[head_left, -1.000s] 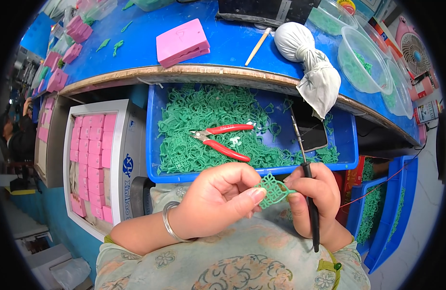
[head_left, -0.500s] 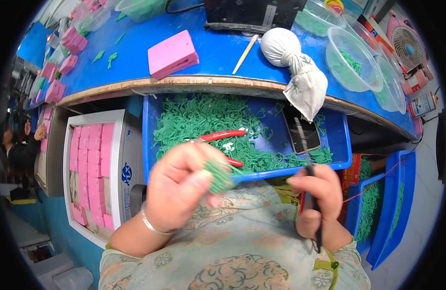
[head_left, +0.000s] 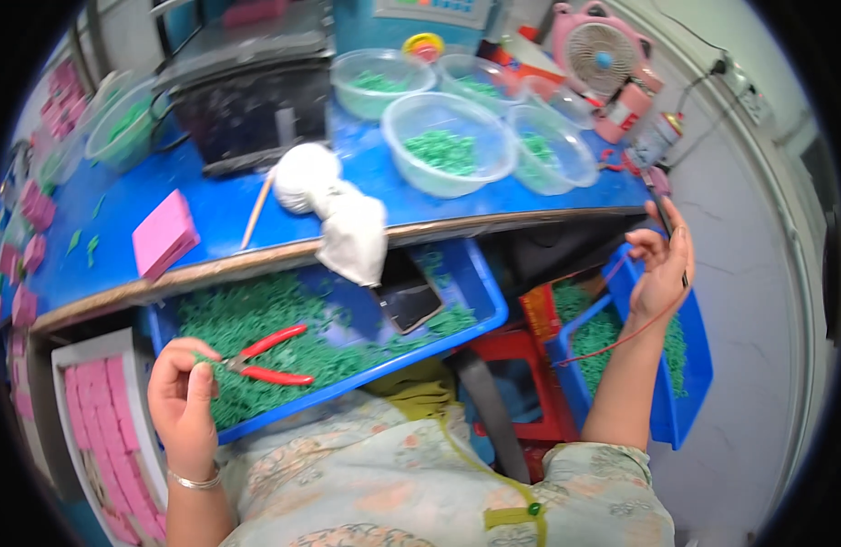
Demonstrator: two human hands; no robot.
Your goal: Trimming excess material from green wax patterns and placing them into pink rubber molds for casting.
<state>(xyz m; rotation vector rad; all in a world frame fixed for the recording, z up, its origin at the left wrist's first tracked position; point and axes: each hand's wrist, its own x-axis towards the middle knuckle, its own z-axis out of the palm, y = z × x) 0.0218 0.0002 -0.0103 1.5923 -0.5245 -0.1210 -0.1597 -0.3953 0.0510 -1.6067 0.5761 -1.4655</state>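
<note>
My left hand pinches a small green piece over the left end of the blue tray of tangled green pieces. Beside it lie red-handled cutters. My right hand, raised at the workbench's right end, holds a pen-like black-handled tool with a thin red cord; its tip is blurred near a spray can. A dark phone lies in the tray, partly under a knotted white cloth bundle that hangs over the bench edge.
The blue workbench holds a pink block, a wooden stick, clear bowls of green pieces, a dark machine and a pink fan. Pink blocks fill a crate at lower left; blue bins stand at right.
My hands have moved apart: the left went leftward with the green piece, the right rose rightward with the tool to the bench's end. The view has swung toward the right.
</note>
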